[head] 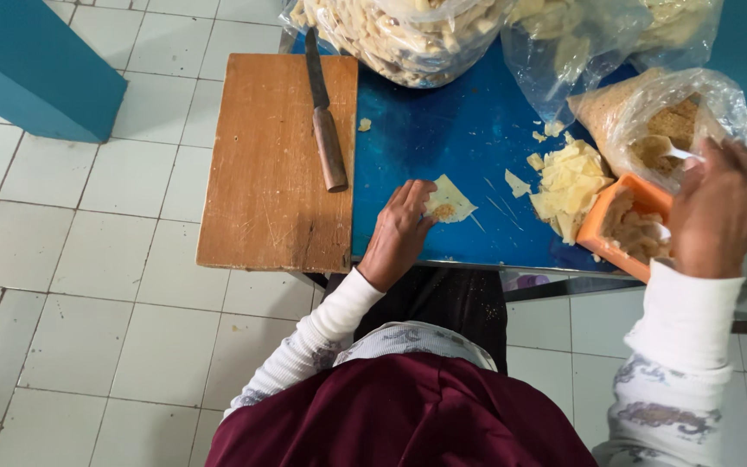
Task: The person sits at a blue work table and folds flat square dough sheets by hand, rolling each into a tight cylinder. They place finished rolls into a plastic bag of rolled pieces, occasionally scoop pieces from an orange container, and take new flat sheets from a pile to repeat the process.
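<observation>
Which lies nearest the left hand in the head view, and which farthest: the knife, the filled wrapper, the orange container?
From the left hand:
1. Filled wrapper, touching its fingers, on the blue table.
2. Knife, up-left on the wooden board.
3. Orange container, far right, by the right hand.

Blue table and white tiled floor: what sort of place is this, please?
Probably a home or small food-preparation area: a wooden cutting board with a knife, stacked thin dough wrappers, and clear bags of food on the blue table.

Left hand (398,233) flat, fingers extended; right hand (724,212) raised, seemingly curled closed, both white-sleeved.
</observation>
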{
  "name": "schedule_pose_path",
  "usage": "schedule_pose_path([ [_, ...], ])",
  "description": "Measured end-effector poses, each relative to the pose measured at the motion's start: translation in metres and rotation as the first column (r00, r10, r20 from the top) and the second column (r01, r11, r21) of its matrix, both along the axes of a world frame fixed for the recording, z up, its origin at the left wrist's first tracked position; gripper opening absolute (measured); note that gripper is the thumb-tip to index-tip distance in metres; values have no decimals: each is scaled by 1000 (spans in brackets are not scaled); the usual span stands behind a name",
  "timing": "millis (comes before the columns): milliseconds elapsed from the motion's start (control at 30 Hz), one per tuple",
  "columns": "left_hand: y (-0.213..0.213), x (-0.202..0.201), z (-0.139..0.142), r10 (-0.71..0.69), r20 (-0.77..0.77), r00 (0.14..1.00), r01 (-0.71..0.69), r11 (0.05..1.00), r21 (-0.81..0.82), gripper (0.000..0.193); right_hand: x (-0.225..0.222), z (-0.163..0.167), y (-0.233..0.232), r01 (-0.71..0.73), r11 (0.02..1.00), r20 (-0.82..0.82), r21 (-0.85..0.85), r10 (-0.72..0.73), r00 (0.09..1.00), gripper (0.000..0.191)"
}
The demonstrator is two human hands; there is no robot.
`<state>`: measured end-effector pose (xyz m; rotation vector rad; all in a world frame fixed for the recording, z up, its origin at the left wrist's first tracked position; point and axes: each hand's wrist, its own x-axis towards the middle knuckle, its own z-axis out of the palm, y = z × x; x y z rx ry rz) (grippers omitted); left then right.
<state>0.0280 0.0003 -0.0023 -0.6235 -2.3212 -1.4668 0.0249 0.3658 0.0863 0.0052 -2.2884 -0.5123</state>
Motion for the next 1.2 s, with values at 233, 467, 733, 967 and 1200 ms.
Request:
schedule_pose_path([
  [233,2,-2,-1,14,-45,999,-12,999,36,41,35,-49,-132,-351,632,172,-691,615,769,14],
  [467,2,-5,-5,28,-62,998,-26,999,42,37,30,-74,-176,-304,647,144,-699,543,827,31],
  [733,0,-7,-2,20,-19,1000,-19,999,44,32,24,-76,-188,-340,501,93,-796,657,749,32],
  [967,2,-10,-9,27,-63,998,-27,1000,1,28,17,-67,-187,-442,522,116,-730,732,672,29],
  [1200,-3,-4,-8,-45,-87,995,41,998,-40,26,8,-70,-186,-452,519,128,-726,747,652,10],
])
